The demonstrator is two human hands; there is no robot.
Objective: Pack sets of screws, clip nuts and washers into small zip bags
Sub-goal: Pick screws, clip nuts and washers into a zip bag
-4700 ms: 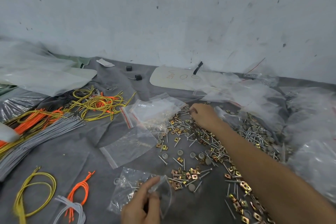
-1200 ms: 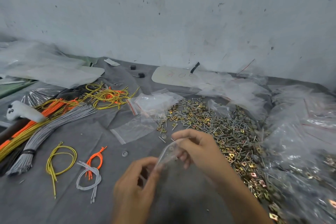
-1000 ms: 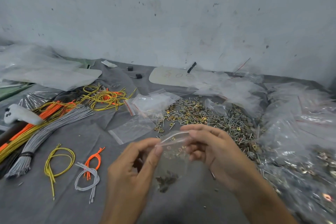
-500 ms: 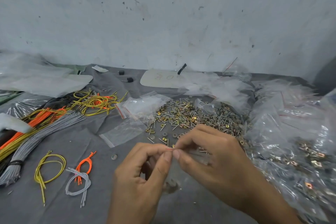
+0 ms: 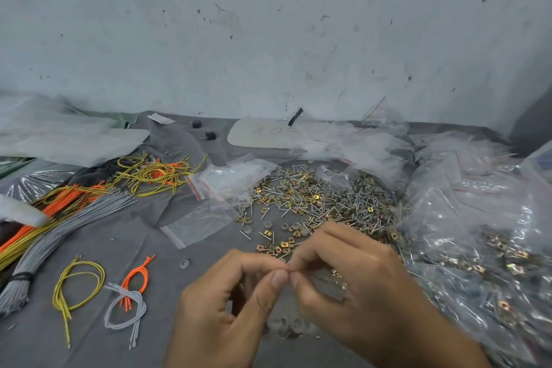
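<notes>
One small bag at the zip, much hardware left loose.
Centre-left, I see empty clear zip bags with red strips (image 5: 203,222). Lower centre, the left hand (image 5: 227,305) and right hand (image 5: 361,290) pinch the top of a small clear zip bag (image 5: 298,311), grey washers (image 5: 282,324) in its bottom; sealing it, I judge. Above, a loose pile of silver screws, brass clip nuts and washers (image 5: 325,203). Right, a heap of clear filled bags (image 5: 484,251).
</notes>
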